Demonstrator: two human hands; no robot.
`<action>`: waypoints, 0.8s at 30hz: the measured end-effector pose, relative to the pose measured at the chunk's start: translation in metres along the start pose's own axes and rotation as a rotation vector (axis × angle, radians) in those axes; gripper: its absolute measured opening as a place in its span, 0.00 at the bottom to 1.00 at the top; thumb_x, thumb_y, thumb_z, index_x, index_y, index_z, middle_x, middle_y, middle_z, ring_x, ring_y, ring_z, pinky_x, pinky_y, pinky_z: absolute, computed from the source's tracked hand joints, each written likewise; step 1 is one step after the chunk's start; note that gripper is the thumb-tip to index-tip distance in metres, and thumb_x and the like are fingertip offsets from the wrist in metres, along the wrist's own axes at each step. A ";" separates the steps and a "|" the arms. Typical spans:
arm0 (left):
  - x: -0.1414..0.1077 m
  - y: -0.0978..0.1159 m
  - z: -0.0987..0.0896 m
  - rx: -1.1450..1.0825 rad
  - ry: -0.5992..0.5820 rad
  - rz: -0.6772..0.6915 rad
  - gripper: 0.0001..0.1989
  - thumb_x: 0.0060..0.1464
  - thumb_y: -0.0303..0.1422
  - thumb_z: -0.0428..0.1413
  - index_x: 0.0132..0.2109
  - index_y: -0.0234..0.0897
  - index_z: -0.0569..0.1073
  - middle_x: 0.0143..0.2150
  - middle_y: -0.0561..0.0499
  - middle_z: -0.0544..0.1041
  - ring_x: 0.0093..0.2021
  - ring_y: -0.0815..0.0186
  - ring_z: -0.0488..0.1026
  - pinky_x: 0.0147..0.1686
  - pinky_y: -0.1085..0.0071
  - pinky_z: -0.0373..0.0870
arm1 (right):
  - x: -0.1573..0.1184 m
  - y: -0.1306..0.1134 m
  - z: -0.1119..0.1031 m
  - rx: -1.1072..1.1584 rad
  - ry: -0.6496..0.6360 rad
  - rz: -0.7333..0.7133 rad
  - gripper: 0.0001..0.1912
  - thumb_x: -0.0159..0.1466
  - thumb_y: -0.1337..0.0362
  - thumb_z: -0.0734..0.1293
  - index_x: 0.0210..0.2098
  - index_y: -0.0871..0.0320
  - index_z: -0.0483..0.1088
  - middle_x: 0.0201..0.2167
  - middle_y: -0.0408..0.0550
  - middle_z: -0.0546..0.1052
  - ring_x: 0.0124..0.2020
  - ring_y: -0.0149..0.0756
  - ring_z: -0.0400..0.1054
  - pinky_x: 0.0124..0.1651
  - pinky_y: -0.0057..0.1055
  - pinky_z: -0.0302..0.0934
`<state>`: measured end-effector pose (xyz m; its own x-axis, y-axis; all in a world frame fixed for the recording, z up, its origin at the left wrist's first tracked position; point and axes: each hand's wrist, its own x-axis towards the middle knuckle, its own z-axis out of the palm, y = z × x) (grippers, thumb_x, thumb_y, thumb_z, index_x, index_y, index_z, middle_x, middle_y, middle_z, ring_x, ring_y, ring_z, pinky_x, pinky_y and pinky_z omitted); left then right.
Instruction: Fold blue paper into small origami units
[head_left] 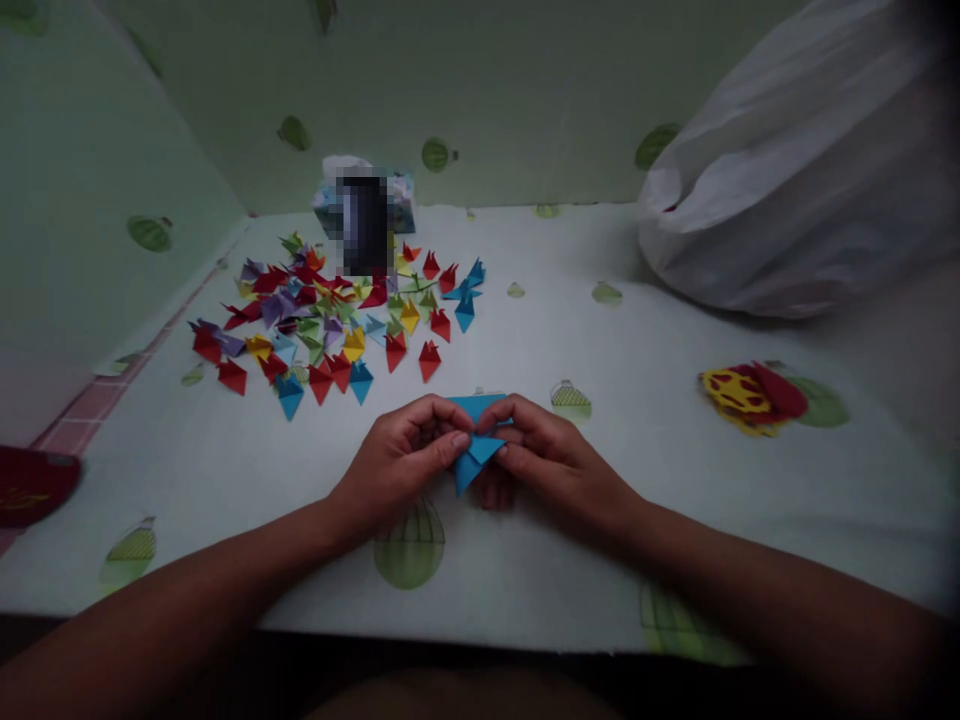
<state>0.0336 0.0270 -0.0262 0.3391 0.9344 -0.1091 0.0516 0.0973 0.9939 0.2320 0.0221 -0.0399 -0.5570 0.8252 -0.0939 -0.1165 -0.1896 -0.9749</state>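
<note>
Between my two hands, over the middle of the white table, is a partly folded piece of blue paper [474, 458]. My left hand [409, 450] pinches its left side between thumb and fingers. On the right side my right hand [547, 455] grips it the same way, thumb near a pointed flap. The paper's upper edge shows above the fingertips, and one corner points down toward me. Beyond my left hand lies a spread of small folded paper pieces [320, 378] in red, blue, yellow, green and purple.
A tissue box [405, 200] stands at the back, with a blurred dark object before it. A large white plastic bag [750, 200] fills the back right. Red and yellow cut-out shapes [739, 392] lie at the right. Something dark red [34, 487] sits at the left edge.
</note>
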 end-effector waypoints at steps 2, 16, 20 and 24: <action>0.000 0.001 0.000 -0.008 -0.002 -0.015 0.06 0.55 0.32 0.61 0.39 0.34 0.76 0.29 0.54 0.75 0.30 0.72 0.70 0.31 0.76 0.67 | 0.000 -0.001 0.000 -0.138 0.052 -0.016 0.03 0.66 0.67 0.62 0.40 0.58 0.65 0.23 0.43 0.76 0.23 0.31 0.71 0.28 0.29 0.66; 0.003 0.003 -0.001 0.080 -0.026 -0.110 0.07 0.54 0.32 0.60 0.38 0.34 0.81 0.25 0.55 0.75 0.26 0.72 0.68 0.28 0.77 0.65 | 0.000 -0.004 -0.005 -0.900 0.210 -0.426 0.07 0.62 0.76 0.64 0.31 0.63 0.73 0.25 0.45 0.75 0.25 0.28 0.66 0.30 0.25 0.57; 0.004 0.004 -0.001 0.078 -0.036 -0.135 0.06 0.54 0.32 0.60 0.37 0.35 0.81 0.24 0.55 0.74 0.26 0.72 0.68 0.28 0.77 0.65 | -0.001 -0.006 -0.005 -0.868 0.200 -0.425 0.07 0.64 0.75 0.64 0.32 0.63 0.74 0.24 0.43 0.74 0.24 0.27 0.66 0.29 0.24 0.57; 0.004 0.004 -0.002 0.032 -0.047 -0.164 0.06 0.54 0.32 0.61 0.36 0.35 0.80 0.25 0.56 0.74 0.25 0.73 0.67 0.28 0.77 0.64 | -0.003 -0.008 -0.004 -0.806 0.183 -0.389 0.08 0.66 0.73 0.63 0.33 0.63 0.73 0.22 0.42 0.74 0.24 0.27 0.66 0.29 0.25 0.58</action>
<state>0.0335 0.0321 -0.0228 0.3672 0.8899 -0.2708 0.1395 0.2351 0.9619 0.2379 0.0238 -0.0331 -0.4511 0.8380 0.3071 0.3791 0.4915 -0.7840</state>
